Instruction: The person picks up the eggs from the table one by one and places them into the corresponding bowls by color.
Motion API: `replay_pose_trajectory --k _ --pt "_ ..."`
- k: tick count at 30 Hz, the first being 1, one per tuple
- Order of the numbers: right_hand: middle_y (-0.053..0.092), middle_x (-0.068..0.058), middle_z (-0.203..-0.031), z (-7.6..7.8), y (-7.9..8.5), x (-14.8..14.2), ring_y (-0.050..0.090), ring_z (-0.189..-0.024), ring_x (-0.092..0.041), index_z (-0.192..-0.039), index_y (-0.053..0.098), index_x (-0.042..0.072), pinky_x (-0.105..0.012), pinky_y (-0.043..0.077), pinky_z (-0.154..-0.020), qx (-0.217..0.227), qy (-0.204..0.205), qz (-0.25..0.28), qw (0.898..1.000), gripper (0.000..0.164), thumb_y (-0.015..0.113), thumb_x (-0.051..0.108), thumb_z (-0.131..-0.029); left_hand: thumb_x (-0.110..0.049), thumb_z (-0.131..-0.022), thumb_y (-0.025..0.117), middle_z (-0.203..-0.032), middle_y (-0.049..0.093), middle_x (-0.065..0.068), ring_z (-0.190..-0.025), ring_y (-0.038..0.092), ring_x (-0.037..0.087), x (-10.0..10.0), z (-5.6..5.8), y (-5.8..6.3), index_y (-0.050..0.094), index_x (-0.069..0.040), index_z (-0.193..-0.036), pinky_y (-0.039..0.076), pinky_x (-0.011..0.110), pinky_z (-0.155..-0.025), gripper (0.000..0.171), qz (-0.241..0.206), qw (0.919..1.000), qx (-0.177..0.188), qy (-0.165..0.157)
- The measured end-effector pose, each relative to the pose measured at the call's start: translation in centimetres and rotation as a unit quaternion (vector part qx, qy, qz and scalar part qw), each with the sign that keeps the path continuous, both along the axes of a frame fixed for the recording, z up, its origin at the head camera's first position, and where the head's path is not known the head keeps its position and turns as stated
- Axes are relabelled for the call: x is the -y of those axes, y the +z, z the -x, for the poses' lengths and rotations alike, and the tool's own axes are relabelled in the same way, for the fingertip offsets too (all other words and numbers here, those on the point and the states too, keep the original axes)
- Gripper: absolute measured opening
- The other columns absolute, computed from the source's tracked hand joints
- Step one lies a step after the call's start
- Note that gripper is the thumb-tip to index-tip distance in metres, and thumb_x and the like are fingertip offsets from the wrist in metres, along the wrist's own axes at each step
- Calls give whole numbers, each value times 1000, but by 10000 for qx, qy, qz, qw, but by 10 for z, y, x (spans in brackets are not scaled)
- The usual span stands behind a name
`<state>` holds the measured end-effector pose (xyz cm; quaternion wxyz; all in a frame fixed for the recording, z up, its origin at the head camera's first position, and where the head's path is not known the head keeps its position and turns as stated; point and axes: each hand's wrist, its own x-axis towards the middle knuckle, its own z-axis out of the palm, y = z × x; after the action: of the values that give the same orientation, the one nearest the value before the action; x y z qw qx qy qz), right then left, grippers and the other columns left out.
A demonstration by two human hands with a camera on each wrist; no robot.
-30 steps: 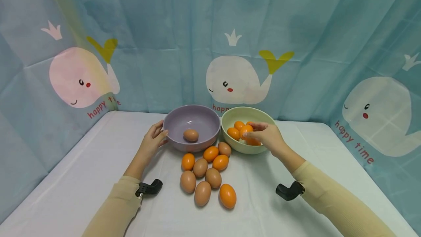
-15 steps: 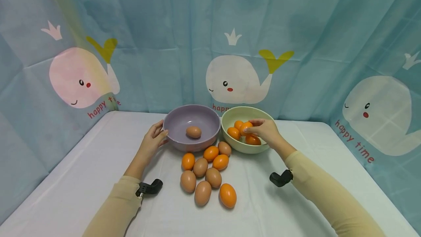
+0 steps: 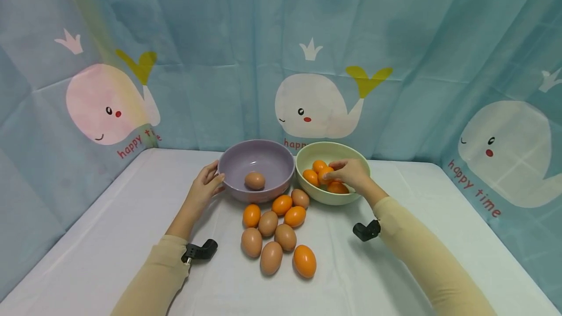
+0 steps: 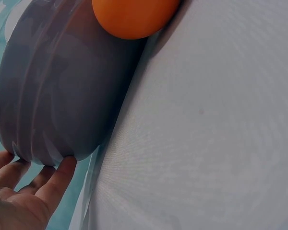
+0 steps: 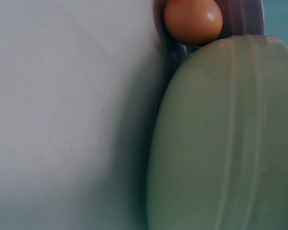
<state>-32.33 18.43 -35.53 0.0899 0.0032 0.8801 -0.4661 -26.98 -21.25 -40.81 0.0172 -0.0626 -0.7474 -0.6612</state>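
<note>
My right hand (image 3: pixel 353 174) reaches over the light green bowl (image 3: pixel 351 198) and pinches an orange egg (image 3: pixel 325 175) among several other orange eggs (image 3: pixel 311 177) in it. In the right wrist view the bowl's wall (image 5: pixel 197 143) hides nearly all of that hand. My left hand (image 3: pixel 204 185) rests its fingertips against the left side of the purple bowl (image 3: pixel 232 194). Those fingers are spread along the wall in the left wrist view. Inside the purple bowl lies one brown egg (image 3: pixel 254 180).
In front of the bowls, on the white tablecloth (image 3: pixel 351 277), lie several brown eggs (image 3: pixel 270 258) and several orange eggs (image 3: pixel 304 261). The two bowls stand side by side near the far edge. A blue curtain (image 3: pixel 246 87) with whale prints hangs behind and at both sides.
My right hand and forearm have shifted slightly left, with the pinched orange egg lower in the green bowl. The brown egg in the purple bowl has rocked right and back. My left hand stays put.
</note>
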Motion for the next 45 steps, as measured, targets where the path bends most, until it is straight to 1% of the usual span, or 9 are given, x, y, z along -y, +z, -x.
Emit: replay_pose_trajectory --k 6,17,23,25,30,33,36,41,45 --pt "59 -22 -138 5 -5 3 65 -109 -24 -131 62 -3 -27 60 -89 64 96 118 9999 54 80 16 -84 -26 -106 49 -167 16 14 -151 26 34 1 -1 0 16 -6 -159 53 27 -103 65 31 10000 23 41" --pt "51 -22 -143 8 -5 7 58 -117 -26 -131 61 -5 -30 57 -95 284 133 -89 9995 53 80 14 -84 -26 -106 49 -167 17 13 -152 26 32 5 -1 -1 17 -6 -159 51 35 -107 65 128 9999 16 86" --pt "53 -22 -141 7 -3 8 56 -118 -28 -129 63 -4 -32 56 -97 163 197 -375 9990 50 79 15 -85 -26 -106 49 -167 16 14 -151 25 34 4 -1 1 17 -5 -159 53 25 -101 65 43 10000 -26 76" --pt "55 -22 -140 6 -3 8 56 -119 -29 -129 64 -3 -34 55 -99 106 235 -472 9986 50 79 16 -85 -25 -106 48 -167 16 15 -151 25 35 3 -1 1 17 -4 -159 52 29 -104 65 21 10000 -48 60" --pt "60 -24 -136 1 -3 4 57 -123 -35 -131 61 -6 -42 52 -105 -191 223 -353 9989 50 77 15 -87 -23 -106 47 -167 16 14 -152 24 35 1 -1 1 16 -5 -159 41 51 -114 64 -2 10000 -31 -3" --pt "61 -24 -135 -8 2 4 56 -127 -37 -132 59 -7 -46 49 -108 -556 182 -106 9982 51 75 15 -89 -23 -106 47 -167 16 13 -152 25 34 1 -1 0 16 -5 -159 39 54 -115 64 -18 10000 -13 10" --pt "62 -21 -136 -26 9 5 57 -129 -35 -133 59 -3 -45 49 -109 -760 174 288 9965 51 74 19 -90 -24 -106 48 -167 16 13 -152 25 34 0 0 -1 16 -6 -159 40 53 -114 65 15 10000 -5 18" --pt "65 -21 -132 -66 19 10 61 -125 -31 -131 63 -1 -26 56 -98 -789 269 1053 9909 50 76 22 -89 -25 -106 48 -167 16 12 -151 26 34 0 0 -1 16 -6 -159 42 51 -114 65 39 10000 -9 8" --pt "68 -18 -127 -92 21 15 62 -124 -31 -128 65 0 -14 55 -92 -745 354 1361 9873 46 77 19 -88 -25 -106 47 -167 15 12 -151 25 34 0 0 -1 15 -6 -159 41 52 -114 65 6 10000 1 -1"
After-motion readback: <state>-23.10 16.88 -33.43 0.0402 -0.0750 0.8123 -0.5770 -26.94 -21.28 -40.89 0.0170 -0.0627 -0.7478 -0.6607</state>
